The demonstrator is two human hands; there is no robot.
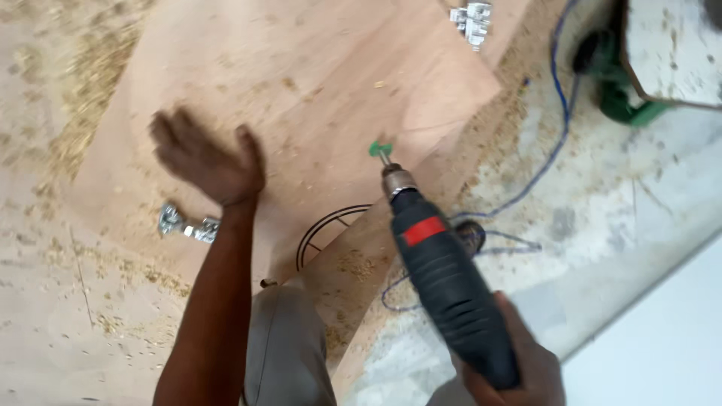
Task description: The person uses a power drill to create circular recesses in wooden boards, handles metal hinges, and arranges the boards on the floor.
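R hand (519, 368) was clamped on a black drill (444, 278), its green-tipped bit (381, 150) over the plywood board (301, 83). L hand (207, 162) hovered open above the board, empty, near a metal hinge (188, 224).

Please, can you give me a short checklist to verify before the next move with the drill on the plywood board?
1. Grip: right hand wraps the black electric drill with red band. Ok.
2. Left hand is apart from the green-tipped bit, open above the pale plywood board. Ok.
3. Blue cable runs loose across the sawdust-covered floor, behind the bit. Ok.
4. Metal hinge beside the left wrist, away from the bit. Ok.
5. Bit seated firmly in chuck: cannot tell.
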